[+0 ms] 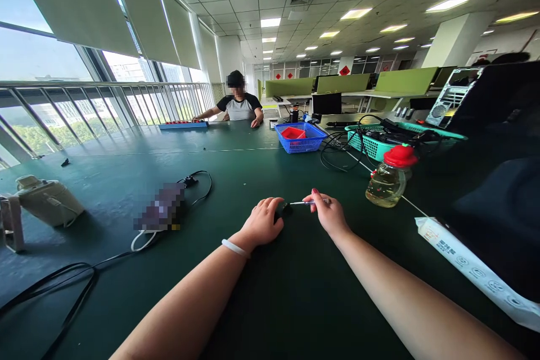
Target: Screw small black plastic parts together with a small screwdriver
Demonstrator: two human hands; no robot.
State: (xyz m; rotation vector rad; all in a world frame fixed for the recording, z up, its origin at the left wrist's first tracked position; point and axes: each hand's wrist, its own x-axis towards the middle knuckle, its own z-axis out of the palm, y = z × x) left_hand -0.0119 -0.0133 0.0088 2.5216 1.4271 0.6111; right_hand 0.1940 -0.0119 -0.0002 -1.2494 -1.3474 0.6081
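Note:
My right hand (331, 214) is closed around a slim screwdriver (301, 203), its metal shaft pointing left. The tip meets a small black part (287, 208) low over the dark green table (236, 166). My left hand (264, 220), with a white band at the wrist, is curled at that part's left side, thumb and forefinger closed about it. Its far edge is hidden by my fingers, and its exact kind is too small to make out.
Right of my hands stand a red-capped bottle (388, 180), a long white box (472, 270) and a green basket (371, 146) of cables. A blue basket (301, 143) lies ahead. A pixelated device (162, 207) and beige bag (50, 202) are left. A person (240, 104) sits opposite.

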